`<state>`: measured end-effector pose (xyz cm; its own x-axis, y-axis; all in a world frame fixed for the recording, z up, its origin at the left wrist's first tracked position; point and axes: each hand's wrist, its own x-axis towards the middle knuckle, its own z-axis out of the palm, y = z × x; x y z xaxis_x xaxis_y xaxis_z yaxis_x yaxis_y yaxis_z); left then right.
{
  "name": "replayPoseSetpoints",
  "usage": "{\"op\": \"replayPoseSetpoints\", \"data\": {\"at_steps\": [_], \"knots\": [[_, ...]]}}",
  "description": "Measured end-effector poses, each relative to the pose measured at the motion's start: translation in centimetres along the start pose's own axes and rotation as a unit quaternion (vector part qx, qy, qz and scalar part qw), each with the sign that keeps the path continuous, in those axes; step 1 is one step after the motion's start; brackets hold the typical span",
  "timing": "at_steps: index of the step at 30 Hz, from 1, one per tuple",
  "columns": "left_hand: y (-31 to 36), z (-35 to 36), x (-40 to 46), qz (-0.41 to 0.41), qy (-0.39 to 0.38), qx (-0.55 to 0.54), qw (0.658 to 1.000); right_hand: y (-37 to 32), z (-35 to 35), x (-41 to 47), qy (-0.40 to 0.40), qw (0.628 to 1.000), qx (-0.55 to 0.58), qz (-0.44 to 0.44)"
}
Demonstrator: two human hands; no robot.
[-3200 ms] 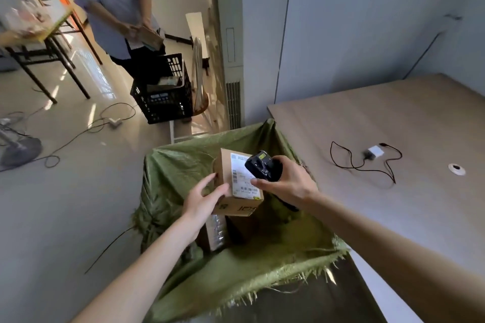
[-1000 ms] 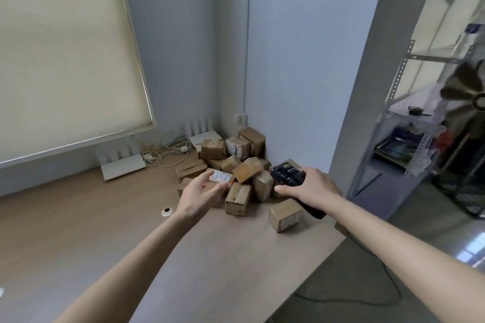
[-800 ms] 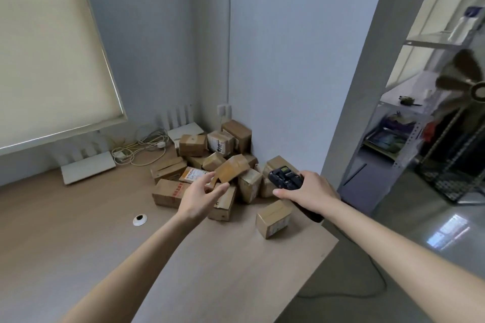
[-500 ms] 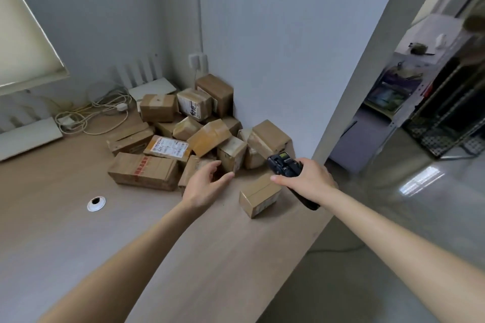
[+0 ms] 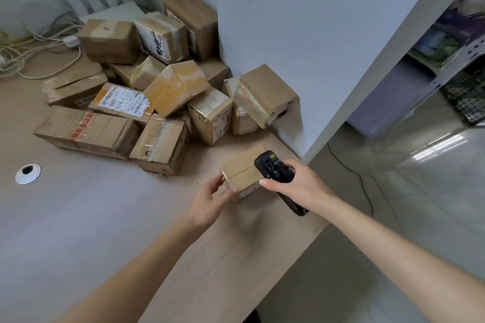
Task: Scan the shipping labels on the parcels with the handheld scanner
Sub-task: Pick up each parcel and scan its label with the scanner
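Left hand point(image 5: 210, 200) pinching small parcel point(image 5: 242, 172) on desk point(image 5: 91, 217); right hand point(image 5: 296, 185) gripping black scanner point(image 5: 274, 169) just above it.

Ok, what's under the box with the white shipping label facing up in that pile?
The labelled box leans on a long red-taped box in front and a flat box to its left. Whatever lies beneath its middle is covered, as is the wooden table there.
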<state>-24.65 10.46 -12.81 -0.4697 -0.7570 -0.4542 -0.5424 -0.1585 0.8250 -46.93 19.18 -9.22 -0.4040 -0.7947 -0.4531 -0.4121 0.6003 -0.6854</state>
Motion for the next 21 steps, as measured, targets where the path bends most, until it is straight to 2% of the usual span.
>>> {"op": "replayPoseSetpoints", "data": {"at_steps": [6, 10, 16, 21], "knots": [[1.0, 0.1, 0.6, 0.009, 0.033, -0.055, 0.998, 0.3, -0.7, 1.5, 0.003, 0.998, 0.047, -0.042], [4.0, -1.0, -0.3, 0.049, 0.031, -0.055, 0.997, -1.7, -2.4, 1.2, -0.005, 0.992, 0.084, -0.09], [9.5, -4.4, -3.2, 0.085, 0.081, -0.091, 0.989, -8.1, -5.9, -1.1, 0.01, 0.981, 0.126, -0.145], [14.8, -9.3, -7.4, 0.113, 0.172, -0.068, 0.976, -16.1, -9.4, -4.3, -0.01, 0.972, 0.125, -0.199]]}}
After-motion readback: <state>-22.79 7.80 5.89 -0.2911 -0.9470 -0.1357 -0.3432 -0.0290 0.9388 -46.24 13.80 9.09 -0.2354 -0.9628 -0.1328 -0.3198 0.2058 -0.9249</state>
